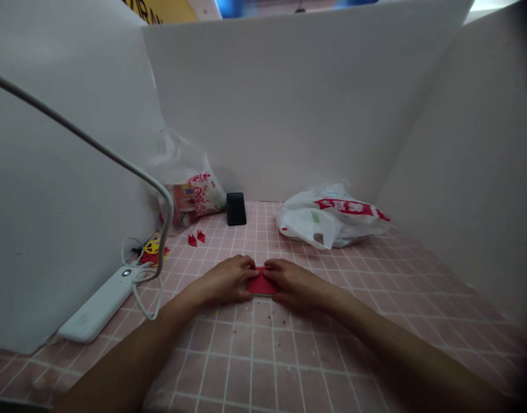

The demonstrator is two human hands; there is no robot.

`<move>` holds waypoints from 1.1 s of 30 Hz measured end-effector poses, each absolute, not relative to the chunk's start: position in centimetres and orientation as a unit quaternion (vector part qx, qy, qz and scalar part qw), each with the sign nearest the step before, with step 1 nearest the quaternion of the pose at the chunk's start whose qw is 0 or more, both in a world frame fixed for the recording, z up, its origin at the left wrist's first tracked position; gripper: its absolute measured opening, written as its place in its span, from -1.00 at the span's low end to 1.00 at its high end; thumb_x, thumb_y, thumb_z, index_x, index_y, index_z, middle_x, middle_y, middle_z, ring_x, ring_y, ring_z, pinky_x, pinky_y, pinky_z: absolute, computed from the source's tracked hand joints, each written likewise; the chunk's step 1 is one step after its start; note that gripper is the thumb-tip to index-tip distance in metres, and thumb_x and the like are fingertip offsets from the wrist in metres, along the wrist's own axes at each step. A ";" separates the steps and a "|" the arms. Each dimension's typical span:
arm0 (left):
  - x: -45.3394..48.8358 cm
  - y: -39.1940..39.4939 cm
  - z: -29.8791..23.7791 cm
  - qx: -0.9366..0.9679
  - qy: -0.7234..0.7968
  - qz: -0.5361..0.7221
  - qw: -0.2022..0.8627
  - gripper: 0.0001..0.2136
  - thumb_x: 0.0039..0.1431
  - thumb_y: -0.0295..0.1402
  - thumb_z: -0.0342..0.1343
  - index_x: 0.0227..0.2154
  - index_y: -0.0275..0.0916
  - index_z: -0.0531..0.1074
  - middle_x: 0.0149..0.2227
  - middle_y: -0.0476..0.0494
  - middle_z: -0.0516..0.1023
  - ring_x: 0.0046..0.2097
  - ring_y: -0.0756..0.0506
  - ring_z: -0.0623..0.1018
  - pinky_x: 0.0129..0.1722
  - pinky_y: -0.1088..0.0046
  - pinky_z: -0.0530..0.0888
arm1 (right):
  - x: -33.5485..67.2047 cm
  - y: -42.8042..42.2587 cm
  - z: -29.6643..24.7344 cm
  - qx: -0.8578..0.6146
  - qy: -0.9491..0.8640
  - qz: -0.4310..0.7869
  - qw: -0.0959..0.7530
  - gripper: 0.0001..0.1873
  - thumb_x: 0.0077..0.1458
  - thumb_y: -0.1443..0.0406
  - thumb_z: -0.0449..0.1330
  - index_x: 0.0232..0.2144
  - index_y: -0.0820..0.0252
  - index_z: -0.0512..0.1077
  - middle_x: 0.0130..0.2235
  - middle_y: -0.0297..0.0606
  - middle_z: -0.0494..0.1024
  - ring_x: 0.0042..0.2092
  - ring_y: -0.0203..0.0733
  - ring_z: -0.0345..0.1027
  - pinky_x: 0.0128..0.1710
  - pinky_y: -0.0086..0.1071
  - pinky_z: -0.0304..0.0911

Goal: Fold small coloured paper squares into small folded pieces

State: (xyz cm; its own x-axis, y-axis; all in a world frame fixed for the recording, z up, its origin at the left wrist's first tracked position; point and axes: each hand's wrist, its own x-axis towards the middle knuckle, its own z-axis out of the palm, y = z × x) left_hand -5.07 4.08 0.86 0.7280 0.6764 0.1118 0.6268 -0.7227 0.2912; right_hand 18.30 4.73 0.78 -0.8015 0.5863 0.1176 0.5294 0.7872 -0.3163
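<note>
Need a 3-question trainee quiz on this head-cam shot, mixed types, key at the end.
1. What do the left hand and right hand both touch?
2. True or false: the black smartphone lies between the left plastic bag and the right plastic bag.
3. The white power bank lies along which partition? A) left partition; B) right partition; C) back partition.

Key: 1. Red paper; 2. True; 3. A.

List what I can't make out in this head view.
- Head view, red piece: side edges hidden by the left hand and right hand.
- Head view, white bag at right: contents hidden by its plastic.
- Head view, yellow sign: cut off by the top edge.
- Head view, red bits: too small for detail.
</note>
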 end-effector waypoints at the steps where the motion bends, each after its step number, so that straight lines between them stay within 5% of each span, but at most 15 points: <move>1: -4.9 4.0 0.8 0.925 0.353 0.105 0.099 -0.69 0.04 -0.37 0.22 -0.10 -0.16 0.51 -0.03 -0.20 0.49 0.00 -0.22 0.48 0.02 0.25 0.41 | 18.2 4.6 0.6 -0.298 -0.941 0.117 0.108 -0.69 0.15 0.33 0.18 -0.04 0.28 0.48 -0.01 -0.01 0.50 0.02 0.00 0.36 0.17 -0.05 0.15; 6: -4.2 3.6 0.1 0.927 0.370 0.064 0.003 -0.80 0.05 -0.40 0.17 -0.23 -0.27 0.51 -0.21 -0.21 0.53 -0.18 -0.20 0.52 -0.12 0.26 0.46 | 17.0 4.2 0.0 -0.222 -0.972 -0.073 0.025 -0.80 0.19 0.41 0.09 -0.24 0.33 0.52 -0.28 -0.10 0.57 -0.18 -0.04 0.41 0.29 0.06 -0.09; 11: -3.6 2.8 0.5 0.927 0.374 0.011 -0.024 -0.83 0.08 -0.47 0.11 -0.24 -0.32 0.49 -0.23 -0.21 0.56 -0.22 -0.19 0.54 -0.18 0.28 0.48 | 16.5 3.9 -0.2 -0.199 -0.972 -0.125 0.000 -0.77 0.22 0.43 0.04 -0.20 0.40 0.49 -0.26 -0.02 0.59 -0.25 -0.04 0.44 0.20 0.02 0.09; 19: -3.5 2.1 1.8 0.920 0.390 0.021 0.002 -0.82 0.08 -0.43 0.12 -0.21 -0.25 0.45 -0.22 -0.17 0.53 -0.23 -0.20 0.54 -0.22 0.28 0.47 | 16.9 3.9 -1.3 -0.221 -0.968 -0.103 0.053 -0.74 0.20 0.46 0.02 -0.15 0.42 0.47 -0.18 0.06 0.57 -0.18 0.01 0.44 0.09 -0.03 0.19; 25: -3.6 2.5 1.5 0.914 0.404 0.027 0.003 -0.84 0.13 -0.49 0.05 -0.23 -0.25 0.44 -0.22 -0.18 0.53 -0.24 -0.19 0.56 -0.24 0.30 0.47 | 17.5 4.4 -1.2 -0.283 -0.955 0.002 0.093 -0.82 0.13 0.43 0.08 -0.23 0.29 0.46 -0.22 -0.07 0.58 -0.22 -0.04 0.43 -0.11 -0.17 0.30; 29: -3.8 3.0 1.1 0.912 0.409 0.034 0.021 -0.82 0.18 -0.48 0.01 -0.19 -0.27 0.45 -0.21 -0.20 0.55 -0.23 -0.20 0.57 -0.23 0.28 0.48 | 18.4 4.3 -1.2 -0.260 -0.952 0.058 0.153 -0.72 0.15 0.33 0.16 -0.06 0.22 0.40 -0.06 -0.06 0.55 -0.07 0.00 0.41 0.02 -0.10 0.24; 33: -4.1 3.4 1.1 0.901 0.417 0.098 0.067 -0.83 0.19 -0.47 0.00 -0.21 -0.27 0.45 -0.24 -0.19 0.56 -0.21 -0.20 0.57 -0.18 0.27 0.46 | 18.6 4.9 -1.9 -0.281 -0.928 0.087 0.230 -0.79 0.21 0.44 0.00 -0.19 0.21 0.41 -0.24 -0.14 0.58 -0.21 -0.09 0.43 0.04 -0.07 0.21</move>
State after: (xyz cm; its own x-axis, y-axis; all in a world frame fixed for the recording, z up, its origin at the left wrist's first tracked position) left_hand -4.11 3.40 1.12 0.6337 0.7641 0.1209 0.7378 -0.6439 0.2027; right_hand 18.61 4.86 -1.90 -0.7358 0.5620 0.3778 0.4820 0.8265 -0.2908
